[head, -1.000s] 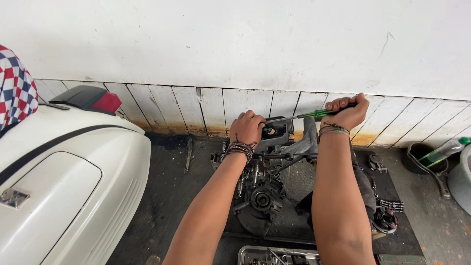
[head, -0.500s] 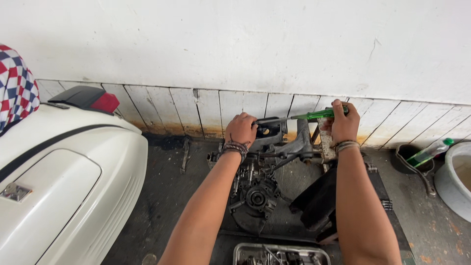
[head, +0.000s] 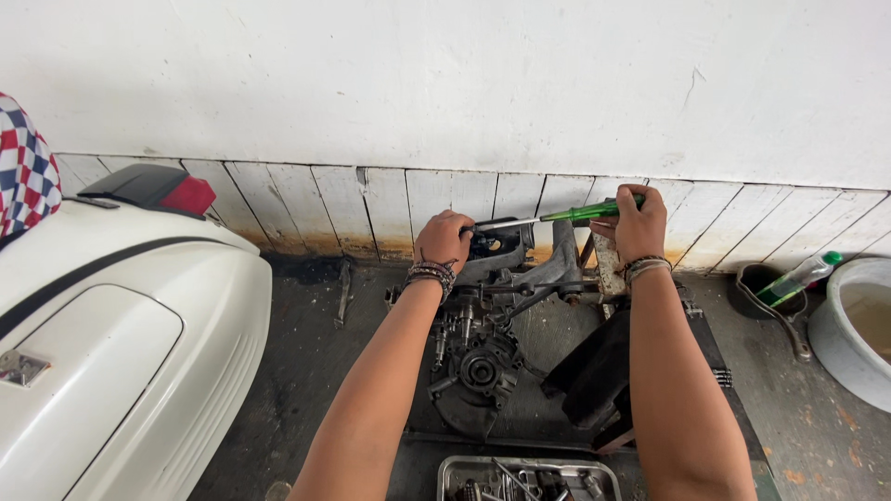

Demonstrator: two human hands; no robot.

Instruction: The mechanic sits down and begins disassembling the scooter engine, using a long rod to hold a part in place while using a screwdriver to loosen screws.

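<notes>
A dismantled scooter engine (head: 497, 320) lies on a dark mat on the floor by the wall. My right hand (head: 639, 221) grips the green handle of a screwdriver (head: 575, 214), its metal shaft running left to the engine's top. There my left hand (head: 444, 239), with beaded bracelets at the wrist, closes over the engine's upper part where the shaft's tip ends. The tip itself is hidden behind my fingers. A round toothed gear (head: 480, 369) sits lower on the engine between my forearms.
A white scooter body (head: 111, 343) with a red tail light (head: 186, 195) fills the left. A metal tray of tools (head: 529, 478) lies at the bottom. At right are a grey basin (head: 849, 325), a dark pan and a green-capped bottle (head: 796, 276).
My view has shifted slightly; both hands stay on the engine top. My right hand with the screwdriver handle has moved a little left and its forearm now points straighter up.
</notes>
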